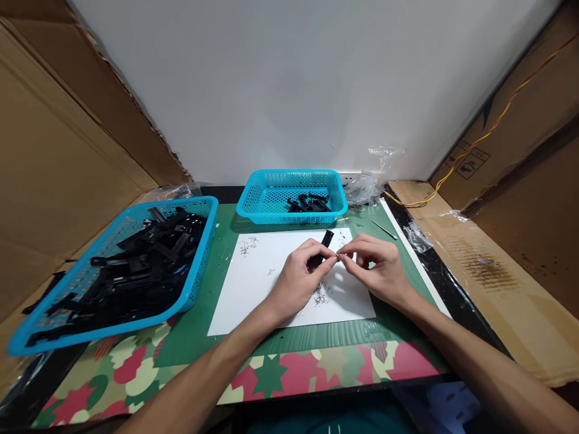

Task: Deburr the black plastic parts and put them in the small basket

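Note:
My left hand (298,274) is closed around a black plastic part (327,237), whose narrow end sticks up past the fingers. The thumb and forefinger of my right hand (379,265) are pinched together, their tips meeting the left fingertips; whatever is between them is too small to make out. Both hands are above a white sheet of paper (244,295). On that sheet lies a pile of tiny wire-like metal pieces (322,294) just below the hands. More such pieces (248,246) are scattered at its upper left corner.
A large blue basket (199,271) heaped with black plastic parts stands on the left. Behind the paper, a smaller blue basket (257,208) holds several black parts. A thin metal tool (384,229) lies on the green mat (199,337). Clear plastic bags (364,190) and cardboard walls surround the table.

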The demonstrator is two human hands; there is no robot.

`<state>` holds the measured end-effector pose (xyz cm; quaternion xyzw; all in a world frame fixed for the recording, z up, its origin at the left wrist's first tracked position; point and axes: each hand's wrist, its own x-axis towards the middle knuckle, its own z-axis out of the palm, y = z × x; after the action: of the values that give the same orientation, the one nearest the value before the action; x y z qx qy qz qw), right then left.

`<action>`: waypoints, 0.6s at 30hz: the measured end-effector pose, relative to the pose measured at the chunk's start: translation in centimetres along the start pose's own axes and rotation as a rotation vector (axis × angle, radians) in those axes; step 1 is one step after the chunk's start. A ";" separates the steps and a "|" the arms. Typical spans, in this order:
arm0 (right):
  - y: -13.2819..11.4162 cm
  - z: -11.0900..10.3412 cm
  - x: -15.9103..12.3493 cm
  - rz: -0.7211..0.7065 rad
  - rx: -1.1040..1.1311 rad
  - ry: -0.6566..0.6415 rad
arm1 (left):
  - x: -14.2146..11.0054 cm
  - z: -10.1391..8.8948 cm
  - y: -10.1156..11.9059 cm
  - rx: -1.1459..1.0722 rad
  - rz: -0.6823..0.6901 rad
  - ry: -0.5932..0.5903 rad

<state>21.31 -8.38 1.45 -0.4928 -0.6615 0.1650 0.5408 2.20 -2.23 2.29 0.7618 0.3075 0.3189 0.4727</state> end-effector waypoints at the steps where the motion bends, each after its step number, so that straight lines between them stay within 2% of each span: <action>1: 0.1 -0.1 0.0 0.023 0.011 -0.022 | 0.0 0.0 0.0 0.034 0.006 0.006; 5: 0.4 -0.3 0.1 0.095 0.034 -0.091 | -0.1 0.0 0.0 0.119 0.019 0.015; 10: 0.3 -0.7 0.2 0.045 0.032 -0.073 | -0.2 -0.1 0.0 0.096 0.002 -0.012; 14: -0.2 -0.9 0.2 -0.018 0.012 -0.020 | -0.1 -0.2 -0.2 -0.085 0.019 -0.058; 18: -0.4 -0.7 0.0 -0.129 -0.030 0.023 | 0.1 0.0 -0.4 -0.424 -0.056 -0.045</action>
<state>21.76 -8.77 2.05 -0.4591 -0.6878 0.1143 0.5505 2.22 -2.01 1.91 0.6432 0.2439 0.3462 0.6379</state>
